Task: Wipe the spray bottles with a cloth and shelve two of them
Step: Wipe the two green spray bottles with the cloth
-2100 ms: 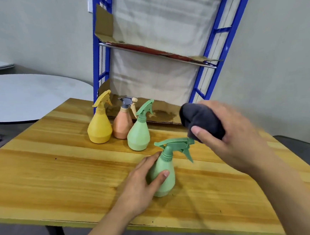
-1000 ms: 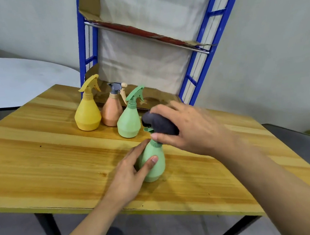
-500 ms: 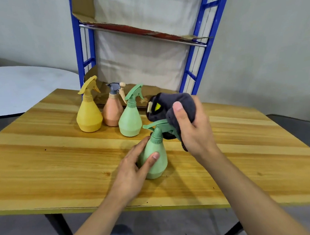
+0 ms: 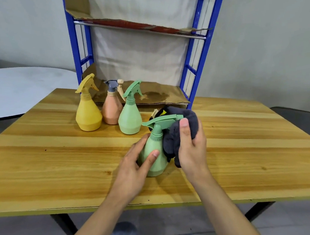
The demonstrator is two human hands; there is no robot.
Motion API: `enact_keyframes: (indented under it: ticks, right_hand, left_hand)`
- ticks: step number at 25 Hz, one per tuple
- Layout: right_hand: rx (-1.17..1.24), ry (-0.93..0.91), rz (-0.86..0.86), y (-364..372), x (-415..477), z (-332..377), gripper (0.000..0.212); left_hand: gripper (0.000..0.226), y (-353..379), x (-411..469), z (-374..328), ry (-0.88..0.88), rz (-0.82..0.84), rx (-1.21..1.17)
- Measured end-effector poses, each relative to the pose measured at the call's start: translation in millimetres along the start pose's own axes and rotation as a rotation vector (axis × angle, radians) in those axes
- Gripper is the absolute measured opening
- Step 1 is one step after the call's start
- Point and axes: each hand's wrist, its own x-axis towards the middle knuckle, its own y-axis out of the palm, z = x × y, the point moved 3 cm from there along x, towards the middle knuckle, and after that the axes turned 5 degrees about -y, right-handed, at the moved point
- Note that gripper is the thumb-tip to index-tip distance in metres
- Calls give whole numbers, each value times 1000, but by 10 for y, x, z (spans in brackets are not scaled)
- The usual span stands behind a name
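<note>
- While the left hand (image 4: pixel 134 167) grips the near green bottle (image 4: pixel 154 162) between thumb and fingers, the right hand (image 4: pixel 192 149) clutches a bunched dark cloth (image 4: pixel 171 142) against the bottle's side, just beside that thumb.
- Judging by looks, it is light, smooth plastic, probably tippy and slick. The neck above the left fingers seems the surest hold.

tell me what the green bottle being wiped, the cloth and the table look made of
Pale green cone-shaped spray bottle: likely matte plastic; dull, moulded trigger. Dark grey cloth: fleecy fabric, perhaps microfibre; fuzzy nap. Yellow-brown table top: varnished wood or veneer; grain, slight gloss.
</note>
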Motion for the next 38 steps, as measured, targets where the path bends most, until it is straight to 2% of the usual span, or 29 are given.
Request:
enact_keyframes:
  ticks: [2,4,6,8,11,13,15,20,22,25,32,34,36,38]
  right_hand:
    - [-8,74,-89,-132,-40,-105,31]
    - [-120,141,-135,-273,-109,-184,27]
    - [-248,205,-30,-358,-163,-275,28]
    - [-379,186,162,-317,-223,-341,37]
    - [-367,171,366,-116,-385,-402,45]
    - [-434,96,382,-120,-465,-380,45]
    - [-617,28,385,-198,-552,-336,46]
    - [-967,-5,450,-162,-463,-375,50]
    - [-973,41,516,-132,-301,-413,53]
    - [-849,81,584,-168,-370,-360,57]
    - [-924,4,538,-289,-855,-112,60]
    - [-1005,-6,468,-340,-738,-88,57]
    - [-1151,-38,322,-476,-555,-62,57]
    - [-1298,-20,300,-627,-381,-91,53]
  left_hand:
    - [51,-3,7,-6,-11,0,-6]
    - [48,-15,13,-1,-25,-12,-25]
    - [50,-14,23,0,-34,-14,-29]
    - [58,-1,28,12,-27,-25,-26]
    - [63,8,39,4,-15,-45,8]
    - [62,11,29,-6,-16,-64,22]
    - [60,30,16,-25,-18,-77,44]
    - [60,58,-12,-103,-9,-96,66]
    - [61,51,19,-100,-17,-103,53]
    - [65,87,39,-124,-15,-150,89]
    - [61,155,63,-195,-42,-213,217]
    - [57,112,85,-226,-65,-176,241]
    - [64,18,99,-222,-110,-101,273]
    - [74,-67,74,-217,-134,20,301]
